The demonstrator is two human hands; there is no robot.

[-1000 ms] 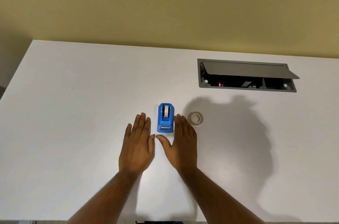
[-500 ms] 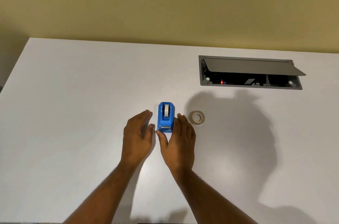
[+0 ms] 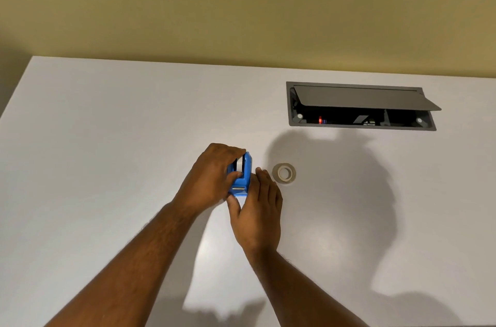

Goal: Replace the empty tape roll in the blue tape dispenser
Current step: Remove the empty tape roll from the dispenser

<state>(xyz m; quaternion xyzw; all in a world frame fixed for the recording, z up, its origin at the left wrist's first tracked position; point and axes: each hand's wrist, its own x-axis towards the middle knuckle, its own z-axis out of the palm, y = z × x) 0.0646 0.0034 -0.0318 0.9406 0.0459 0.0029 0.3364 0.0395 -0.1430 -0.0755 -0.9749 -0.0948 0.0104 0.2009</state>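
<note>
The blue tape dispenser (image 3: 243,178) stands on the white table (image 3: 107,165), its cutter end towards me. A pale, nearly bare roll (image 3: 239,163) sits in its slot. My left hand (image 3: 212,179) wraps the dispenser's left side, with fingers curled over the top at the roll and the thumb on the body. My right hand (image 3: 257,208) presses against the dispenser's right side and front, thumb under the cutter end. A fresh roll of clear tape (image 3: 284,172) lies flat on the table just right of my right fingertips.
A grey recessed cable box (image 3: 359,106) with its lid propped open sits in the table at the back right. A yellow wall runs behind the table's far edge. My shadow falls across the right half of the tabletop.
My left hand has risen from flat on the table and closed over the dispenser's top and left side. My right hand has pressed in against its right side. The dispenser tilts slightly right.
</note>
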